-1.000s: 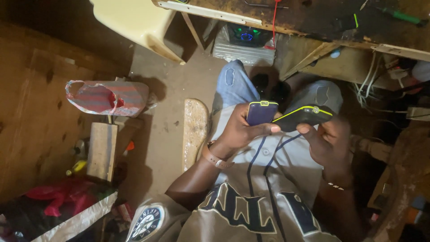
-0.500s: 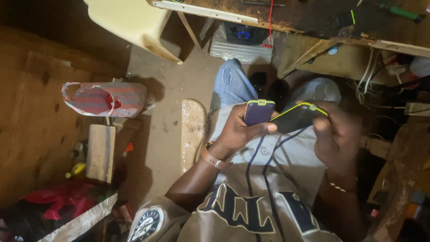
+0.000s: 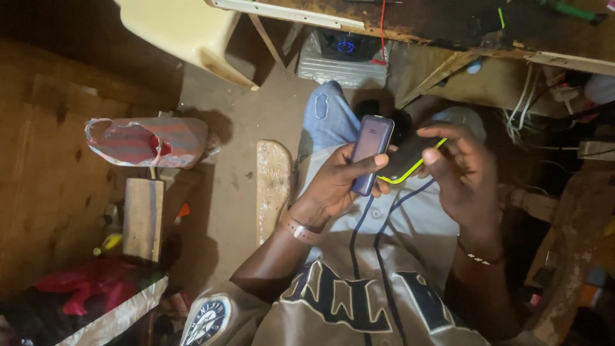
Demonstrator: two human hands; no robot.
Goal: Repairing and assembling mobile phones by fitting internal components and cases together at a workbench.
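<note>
— Since a second ago, what moved?

— Barely anything: the right hand (image 3: 464, 179) has curled further over the black, yellow-edged case (image 3: 405, 165).

— And the left hand (image 3: 336, 182)?

— Its fingers are closed around the purple phone (image 3: 369, 154), above the lap, touching the case.

— Risk?

— I'd judge either piece could slip to the floor (image 3: 224, 192) if the grip loosens.

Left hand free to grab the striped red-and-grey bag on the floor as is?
Probably not. The left hand is wrapped around a slim purple phone, so it is occupied; the striped red-and-grey bag lies off to that side on the floor, nothing visibly between.
</note>
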